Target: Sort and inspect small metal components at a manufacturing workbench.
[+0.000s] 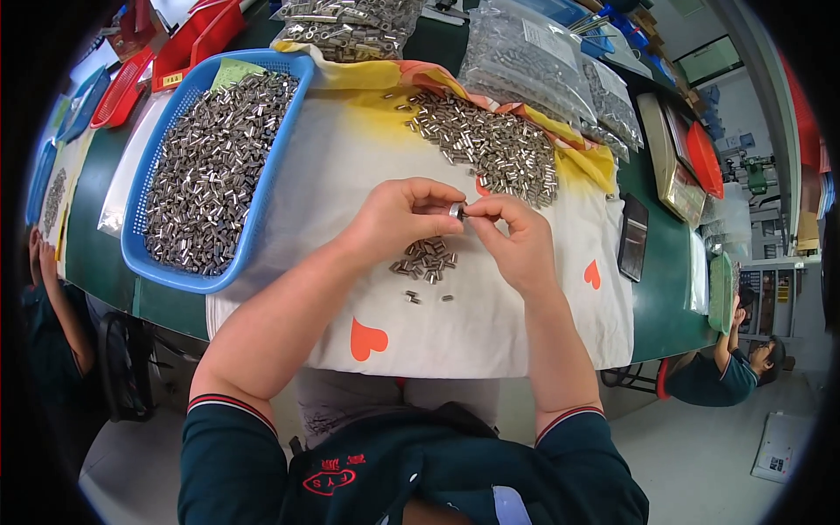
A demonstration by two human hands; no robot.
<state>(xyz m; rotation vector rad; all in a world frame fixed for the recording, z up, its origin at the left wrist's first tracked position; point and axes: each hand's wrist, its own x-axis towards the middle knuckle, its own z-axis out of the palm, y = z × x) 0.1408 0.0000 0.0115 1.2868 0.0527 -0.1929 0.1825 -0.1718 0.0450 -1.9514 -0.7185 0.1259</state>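
Being pinched between both hands' fingertips, left hand (398,219) and right hand (516,236), a small metal sleeve (456,211) is being held raised, seemingly for inspection. A small heap (424,259) is being kept directly beneath on the cloth (350,175), within easy reach.

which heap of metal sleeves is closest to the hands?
The small heap on the white cloth, directly under the hands; the large heap lies farther up.

a long dark green table (105,254) stands on a pale grey floor (700,455); a window (713,57) sits in the far right wall.
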